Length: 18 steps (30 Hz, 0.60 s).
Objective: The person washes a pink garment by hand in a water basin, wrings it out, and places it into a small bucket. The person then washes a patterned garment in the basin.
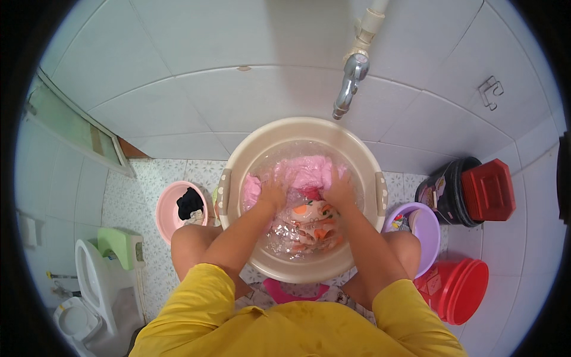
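A large beige basin [309,275] stands between my knees, filled with water. In it a bright pink cloth [306,171] is spread near the far side, partly above the water. My left hand [272,194] is closed on the pink cloth's left part, a fold bulging out beside it. At the cloth's right end, my right hand [340,188] is closed on it too. Water blurs the fingertips of both hands. Nearer to me, a pale cloth with an orange fruit print [312,223] lies under rippling water. A small dark red patch [309,193] shows between the two cloths.
A metal tap [350,86] juts from the tiled wall above the basin. Left are a pink basin [160,208] with dark cloth, a green stool [116,247] and a toilet [89,279]. Right are a purple basin [433,238], a black bucket [437,196] and a red bucket [470,291].
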Tool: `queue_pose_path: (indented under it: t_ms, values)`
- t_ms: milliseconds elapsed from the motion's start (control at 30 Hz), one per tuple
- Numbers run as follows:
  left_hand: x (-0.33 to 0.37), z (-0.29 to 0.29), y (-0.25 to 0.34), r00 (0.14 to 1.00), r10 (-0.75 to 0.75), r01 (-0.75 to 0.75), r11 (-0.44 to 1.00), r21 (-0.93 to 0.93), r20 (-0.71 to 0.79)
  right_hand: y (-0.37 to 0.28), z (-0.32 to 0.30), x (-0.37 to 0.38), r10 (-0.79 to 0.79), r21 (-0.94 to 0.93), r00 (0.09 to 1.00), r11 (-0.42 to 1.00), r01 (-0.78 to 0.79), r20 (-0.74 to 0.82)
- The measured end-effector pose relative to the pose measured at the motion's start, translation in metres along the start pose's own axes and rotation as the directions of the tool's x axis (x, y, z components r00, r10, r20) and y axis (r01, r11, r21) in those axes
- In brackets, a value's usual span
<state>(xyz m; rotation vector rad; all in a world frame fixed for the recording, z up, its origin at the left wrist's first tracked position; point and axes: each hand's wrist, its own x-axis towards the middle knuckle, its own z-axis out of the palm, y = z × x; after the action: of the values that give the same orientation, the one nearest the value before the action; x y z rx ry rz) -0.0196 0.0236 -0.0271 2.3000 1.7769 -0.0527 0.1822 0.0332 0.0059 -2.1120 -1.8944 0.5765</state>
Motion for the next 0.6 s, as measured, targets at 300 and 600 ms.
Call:
queue_pose_path:
  t_ms: [300, 600]
  values:
    - [0.026, -0.025, -0.010, 0.975, 0.136, -0.102, 0.977, -0.188, 0.175, -0.001, -0.026, 0.023, 0.047, 0.291, 0.973, 0.950, -0.113, 0.224]
    - [0.013, -0.065, 0.003, 0.947, 0.083, -0.301, 0.568, -0.766, -0.311, -0.077, -0.130, 0.001, -0.527, 0.612, 0.796, -0.534, -0.583, 0.298]
